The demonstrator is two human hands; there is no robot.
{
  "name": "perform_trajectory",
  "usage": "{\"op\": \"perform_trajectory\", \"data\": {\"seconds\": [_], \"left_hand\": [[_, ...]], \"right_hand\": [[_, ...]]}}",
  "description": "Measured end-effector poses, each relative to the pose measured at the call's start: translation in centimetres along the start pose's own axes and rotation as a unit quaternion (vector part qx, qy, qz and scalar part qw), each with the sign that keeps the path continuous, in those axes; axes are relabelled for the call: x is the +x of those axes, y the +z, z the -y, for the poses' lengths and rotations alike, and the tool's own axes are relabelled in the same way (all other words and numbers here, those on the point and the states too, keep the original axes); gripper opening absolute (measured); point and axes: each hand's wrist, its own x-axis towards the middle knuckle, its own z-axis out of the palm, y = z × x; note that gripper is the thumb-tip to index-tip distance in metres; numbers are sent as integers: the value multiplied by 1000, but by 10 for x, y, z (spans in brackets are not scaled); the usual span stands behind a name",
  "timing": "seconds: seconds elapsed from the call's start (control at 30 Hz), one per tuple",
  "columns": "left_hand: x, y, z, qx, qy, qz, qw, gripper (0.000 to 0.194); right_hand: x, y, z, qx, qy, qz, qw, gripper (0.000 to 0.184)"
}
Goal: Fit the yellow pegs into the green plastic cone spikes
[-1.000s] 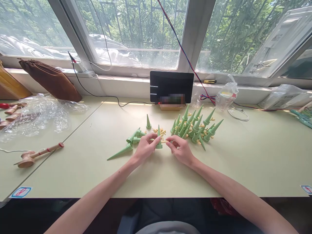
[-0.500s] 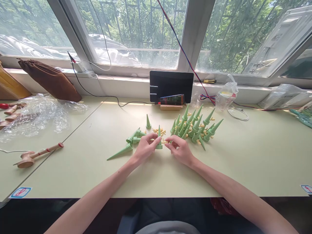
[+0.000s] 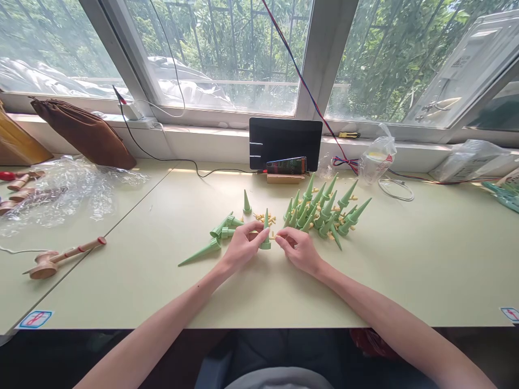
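My left hand (image 3: 242,247) is closed round a green plastic watering spike (image 3: 265,245), which stands upright with its point up and its capped end low. A small yellow valve piece (image 3: 273,236) juts from the spike's right side. My right hand (image 3: 300,251) pinches the outer end of that piece between thumb and forefinger; its tip is partly hidden by the fingers. Behind the held spike lies a small heap of loose yellow valves (image 3: 264,218). Left of my left hand several green spikes (image 3: 207,250) lie on their sides, and one spike (image 3: 247,203) stands upright behind them.
Right of my hands stands a dense group of green spikes (image 3: 324,213) with yellow valves. Behind are a black tablet (image 3: 286,141) and a phone (image 3: 286,166) on a small wooden stand. A wooden kendama (image 3: 44,266) and crumpled clear plastic wrap (image 3: 77,192) lie at left.
The spike in my left hand has shifted very slightly right. My right hand stays beside it, its fingers changing their pinch a little on the yellow valve.
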Motion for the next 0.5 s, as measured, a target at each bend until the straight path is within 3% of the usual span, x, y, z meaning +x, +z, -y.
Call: {"op": "perform_trajectory", "data": {"seconds": [0.5], "left_hand": [[0, -1, -1, 6, -5, -6, 1000, 31]], "right_hand": [[1, -1, 3, -38, -10, 31, 999, 36]]}}
